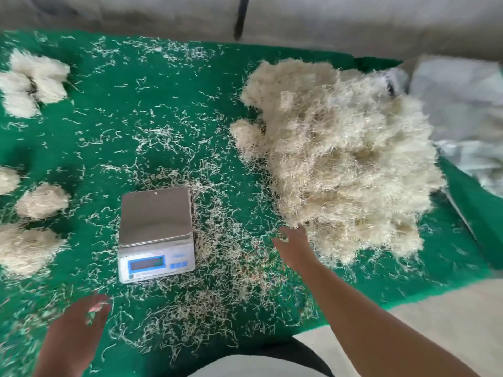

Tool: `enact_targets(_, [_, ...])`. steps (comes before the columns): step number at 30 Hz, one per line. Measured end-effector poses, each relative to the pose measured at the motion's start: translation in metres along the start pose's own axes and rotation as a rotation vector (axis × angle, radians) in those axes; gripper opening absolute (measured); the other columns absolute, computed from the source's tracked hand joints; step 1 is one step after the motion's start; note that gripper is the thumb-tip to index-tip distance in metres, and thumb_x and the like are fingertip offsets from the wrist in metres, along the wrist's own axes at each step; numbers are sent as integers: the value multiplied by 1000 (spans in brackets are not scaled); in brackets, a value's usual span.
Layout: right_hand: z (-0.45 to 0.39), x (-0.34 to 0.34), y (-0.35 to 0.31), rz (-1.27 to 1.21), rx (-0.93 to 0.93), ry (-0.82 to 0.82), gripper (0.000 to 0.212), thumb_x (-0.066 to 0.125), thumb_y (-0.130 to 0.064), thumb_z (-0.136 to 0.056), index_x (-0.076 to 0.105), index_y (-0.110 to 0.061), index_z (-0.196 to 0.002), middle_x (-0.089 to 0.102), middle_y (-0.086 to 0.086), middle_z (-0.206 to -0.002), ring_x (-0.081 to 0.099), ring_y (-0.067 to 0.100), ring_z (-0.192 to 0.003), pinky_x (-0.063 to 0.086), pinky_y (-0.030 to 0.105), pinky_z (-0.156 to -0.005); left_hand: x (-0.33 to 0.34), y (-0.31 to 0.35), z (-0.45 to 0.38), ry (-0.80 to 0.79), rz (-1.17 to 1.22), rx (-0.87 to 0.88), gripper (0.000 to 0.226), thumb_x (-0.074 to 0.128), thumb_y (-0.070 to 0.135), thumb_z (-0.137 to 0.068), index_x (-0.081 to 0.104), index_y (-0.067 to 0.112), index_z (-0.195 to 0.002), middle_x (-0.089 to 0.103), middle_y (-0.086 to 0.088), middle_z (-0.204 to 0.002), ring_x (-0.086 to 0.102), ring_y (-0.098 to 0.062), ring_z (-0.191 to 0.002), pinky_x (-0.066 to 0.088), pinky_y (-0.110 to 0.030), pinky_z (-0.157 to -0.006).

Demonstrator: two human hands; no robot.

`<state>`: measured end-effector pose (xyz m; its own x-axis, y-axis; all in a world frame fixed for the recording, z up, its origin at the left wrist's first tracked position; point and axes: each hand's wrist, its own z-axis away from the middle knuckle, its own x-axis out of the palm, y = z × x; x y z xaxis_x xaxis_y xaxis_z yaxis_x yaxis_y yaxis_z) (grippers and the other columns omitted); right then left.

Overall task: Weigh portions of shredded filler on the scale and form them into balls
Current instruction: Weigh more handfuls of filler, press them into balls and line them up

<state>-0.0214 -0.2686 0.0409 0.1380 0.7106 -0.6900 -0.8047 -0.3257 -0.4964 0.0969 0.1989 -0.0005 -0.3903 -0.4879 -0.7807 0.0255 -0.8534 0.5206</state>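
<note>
Green matting covers the counter (163, 110); the filler heap (340, 164) sits right of centre, the bare scale (156, 227) mid-frame. Right hand (295, 248), fingers spread, reaches its edge; left hand (79, 330) hovers empty. Best to pull a modest tuft.

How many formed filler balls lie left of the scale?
About 7: four clustered at far left, three nearer at the left edge. Blur makes the cluster uncertain, and more may lie out of frame.
</note>
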Motion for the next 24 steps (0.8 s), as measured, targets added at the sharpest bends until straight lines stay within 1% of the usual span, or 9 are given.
enact_targets(2, [-20, -22, 14, 4, 9, 50, 56, 64, -30, -98, 51, -25, -153, 22, 6, -168, 50, 36, -135, 49, 36, -101, 9, 25, 14, -21, -19, 18, 11, 67, 32, -99, 74, 31, -106, 76, -3, -112, 71, -30, -96, 53, -48, -94])
enact_targets(5, [-51, -50, 30, 31, -30, 86, 60, 67, -32, -95, 52, -26, -153, 19, 5, -169, 37, 43, -147, 42, 44, -110, 22, 74, 34, -54, -33, 23, 13, 70, 36, -97, 76, 30, -106, 77, -2, -110, 71, -26, -91, 46, -30, -100])
enact_targets(8, [-86, -69, 42, 111, -91, 15, 59, 66, -37, -97, 51, -28, -154, 11, 5, -172, 29, 42, -152, 38, 49, -118, 41, 122, 52, -82, -57, 22, 21, 77, 18, -92, 74, 37, -100, 78, -5, -112, 67, -19, -86, 53, -45, -92])
enact_targets(9, [-97, -72, 45, 142, -108, -32, 59, 65, -36, -98, 49, -29, -155, 9, 5, -173, 32, 40, -151, 45, 45, -114, 47, 138, 58, -91, -63, 24, 24, 77, 16, -92, 73, 39, -98, 77, -4, -111, 66, -16, -84, 52, -43, -88])
enact_targets(12, [-121, -75, 63, 220, -78, -152, 64, 64, -22, -101, 41, -30, -159, 5, 10, -174, 63, 26, -116, 57, 17, -66, 66, 184, 69, -136, -107, 61, 27, 76, 18, -93, 71, 44, -96, 76, 4, -109, 66, -11, -85, 53, -39, -88])
enact_targets(15, [-121, -73, 78, 208, -129, -78, 44, 59, -27, -104, 56, -23, -147, 43, 9, -161, 65, 20, -120, 53, 16, -79, 94, 224, 74, -205, -100, 165, 30, 71, 27, -97, 59, 55, -95, 73, 15, -103, 68, -1, -87, 57, -27, -81])
enact_targets(17, [-104, -68, 83, 77, -203, -54, 32, 58, -32, -105, 67, -21, -133, 65, 6, -140, 68, 8, -96, 49, 10, -73, 111, 253, 74, -288, -74, 157, 8, 60, 52, -97, 55, 57, -100, 70, 25, -105, 67, 9, -90, 53, -16, -77])
enact_targets(19, [-74, -63, 83, -22, -261, -91, 23, 61, -36, -104, 71, -22, -119, 72, -1, -126, 63, 4, -87, 45, 12, -74, 127, 278, 70, -378, 72, 83, 26, 54, 69, -88, 58, 53, -108, 71, 26, -105, 67, 12, -96, 59, -21, -82])
enact_targets(24, [13, -63, 80, -85, -449, -221, 17, 56, -45, -101, 68, -33, -98, 67, -22, -99, 59, -10, -92, 44, 16, -82, 155, 351, 57, -632, 524, -174, 43, 63, 55, -97, 52, 50, -137, 54, 9, -140, 58, -23, -131, 61, -39, -92])
